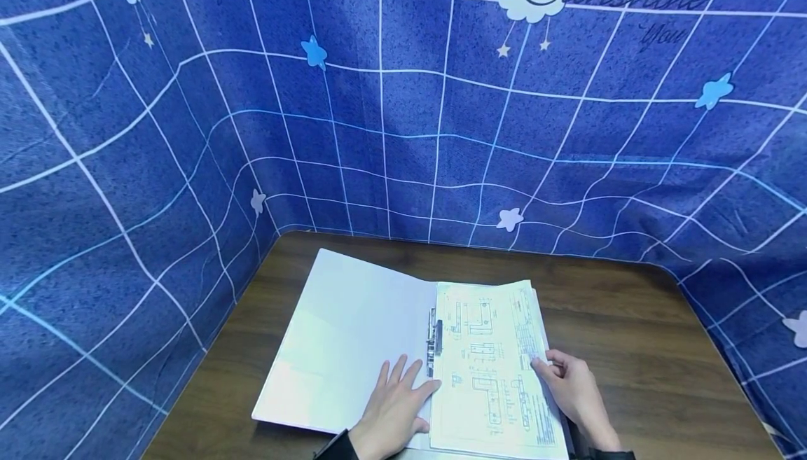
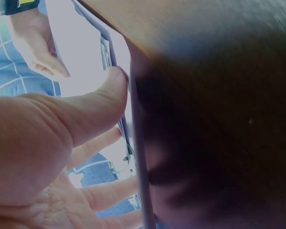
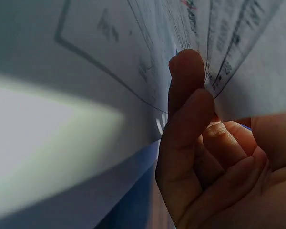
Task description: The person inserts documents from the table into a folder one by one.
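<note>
A white lever-clip folder (image 1: 343,334) lies spread on the table, its metal clip (image 1: 432,341) along the spine. On its right side sits a stack of sheets with technical drawings (image 1: 498,362), the outer edge slightly lifted. My left hand (image 1: 391,407) rests with spread fingers over the spine, the thumb at the stack's lower left edge. In the left wrist view the thumb (image 2: 97,107) lies along the papers' edge. My right hand (image 1: 575,386) pinches the right edge of a sheet; in the right wrist view its curled fingers (image 3: 186,143) are behind the printed paper (image 3: 267,57).
The brown wooden table (image 1: 643,348) extends to the right of the folder and behind it. A blue cloth (image 1: 403,110) with white grid lines, stars and clouds hangs round the table's back and sides.
</note>
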Motion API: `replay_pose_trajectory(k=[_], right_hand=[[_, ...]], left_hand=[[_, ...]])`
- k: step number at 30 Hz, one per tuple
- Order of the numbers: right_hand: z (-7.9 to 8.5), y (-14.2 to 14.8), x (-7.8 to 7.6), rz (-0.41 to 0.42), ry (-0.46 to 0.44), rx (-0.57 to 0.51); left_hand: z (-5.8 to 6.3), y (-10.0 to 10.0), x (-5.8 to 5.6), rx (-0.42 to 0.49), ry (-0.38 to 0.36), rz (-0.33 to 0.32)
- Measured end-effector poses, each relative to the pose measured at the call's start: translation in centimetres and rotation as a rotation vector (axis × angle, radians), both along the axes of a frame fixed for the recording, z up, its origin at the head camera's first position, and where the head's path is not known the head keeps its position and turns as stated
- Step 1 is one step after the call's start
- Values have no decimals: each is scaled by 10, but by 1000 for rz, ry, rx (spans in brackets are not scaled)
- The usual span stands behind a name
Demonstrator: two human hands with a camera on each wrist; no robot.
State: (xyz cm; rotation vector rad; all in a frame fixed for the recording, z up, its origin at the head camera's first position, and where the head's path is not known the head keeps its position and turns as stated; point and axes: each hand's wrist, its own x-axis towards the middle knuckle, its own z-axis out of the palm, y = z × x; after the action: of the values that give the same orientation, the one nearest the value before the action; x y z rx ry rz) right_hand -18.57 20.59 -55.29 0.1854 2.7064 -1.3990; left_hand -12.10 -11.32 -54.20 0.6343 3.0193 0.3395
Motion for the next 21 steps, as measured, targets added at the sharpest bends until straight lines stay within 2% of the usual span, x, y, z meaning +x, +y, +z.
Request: replay_pose_trajectory(k=[13, 21], right_hand=[[-1, 2, 0, -6, -8, 46], [12, 9, 5, -2, 28, 188]], left_hand=[[-1, -1, 0, -10, -5, -10], [0, 0, 0, -23, -6, -4]])
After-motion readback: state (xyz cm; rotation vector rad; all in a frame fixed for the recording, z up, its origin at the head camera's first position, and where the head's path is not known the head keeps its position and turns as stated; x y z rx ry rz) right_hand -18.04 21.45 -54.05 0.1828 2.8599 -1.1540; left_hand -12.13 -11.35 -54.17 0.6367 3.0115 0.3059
